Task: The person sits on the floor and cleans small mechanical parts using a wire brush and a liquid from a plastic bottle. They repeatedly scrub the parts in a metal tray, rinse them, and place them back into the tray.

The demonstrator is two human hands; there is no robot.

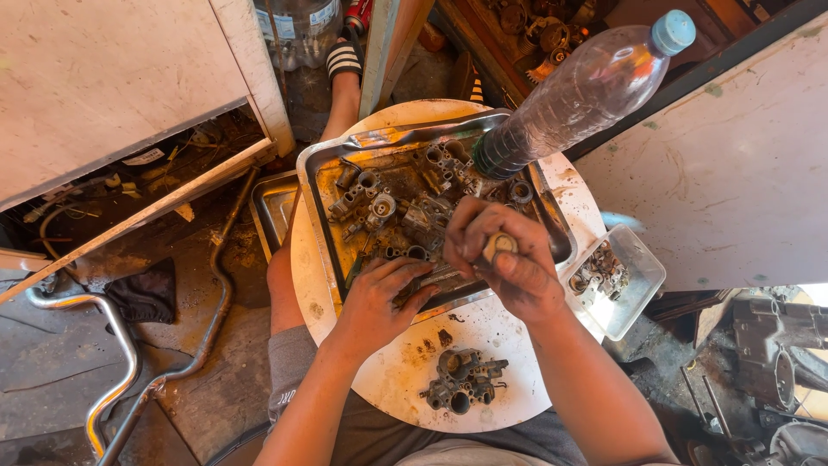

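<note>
Greasy metal tray (pixel 321 185) on the round white table (pixel 517 345) holds a thin steel rod-like part (pixel 438 278) lying left-right under both hands: left hand (pixel 381 298) fingers pressed on its near-left end, right hand (pixel 504 259) fingers curled round a wooden-handled tool (pixel 498 245) right above it.

Your metal tray (pixel 321 185) sits on the round table (pixel 509 345); bottle (pixel 580 91) stands at its far right | carburetor body (pixel 461 390) lies nearer you; plastic container (pixel 634 293) right of tray
</note>
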